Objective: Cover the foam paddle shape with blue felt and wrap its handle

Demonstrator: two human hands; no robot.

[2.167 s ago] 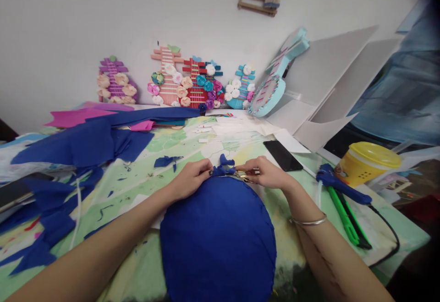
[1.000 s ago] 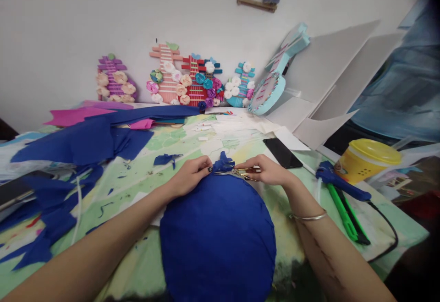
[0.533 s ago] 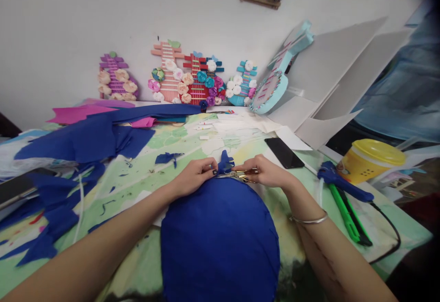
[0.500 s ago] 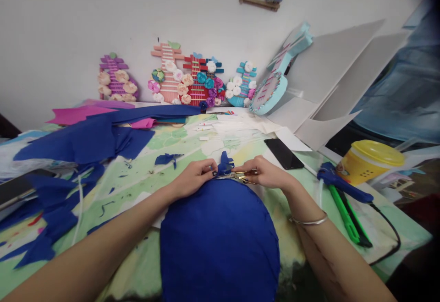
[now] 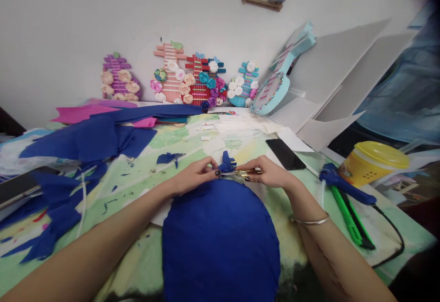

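A craft workspace, shown by scissors, glue gun, blue scraps and flower-trimmed instruments.

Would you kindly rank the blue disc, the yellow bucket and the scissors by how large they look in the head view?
1. Blue disc, clearly largest
2. Yellow bucket
3. Scissors, partly covered by the right hand

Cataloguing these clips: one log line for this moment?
left hand: at disc edge | right hand: holds scissors | scissors: at blue tuft
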